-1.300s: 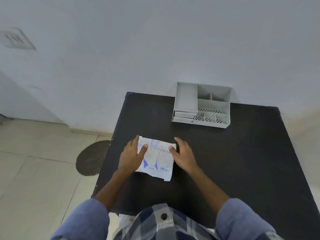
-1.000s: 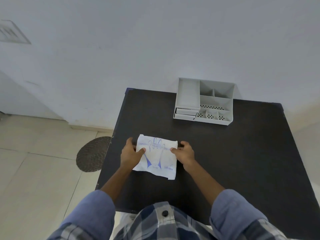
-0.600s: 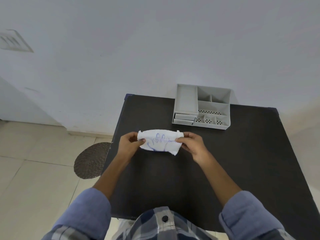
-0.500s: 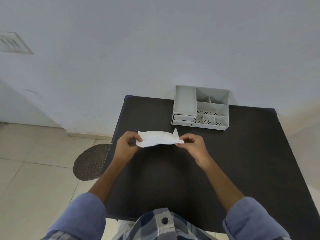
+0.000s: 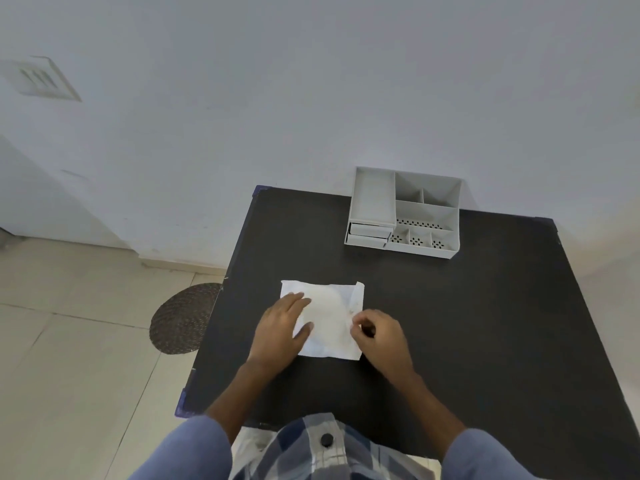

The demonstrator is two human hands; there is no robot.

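A white paper packet (image 5: 329, 313) lies flat on the black table (image 5: 467, 323), plain side up. My left hand (image 5: 282, 332) rests on its left part with fingers straight, pressing it down. My right hand (image 5: 375, 336) is at the packet's right edge with fingers curled, and thumb and fingertips appear to pinch that edge.
A grey plastic organiser (image 5: 405, 216) with several compartments and a small drawer stands at the table's back, against the white wall. A dark round mat (image 5: 183, 318) lies on the tiled floor left of the table. The table's left edge runs close to my left hand.
Both hands lifted the packet off the table, turned it over and laid it back down. The printed blue side now faces down. My left hand went from gripping to pressing flat.
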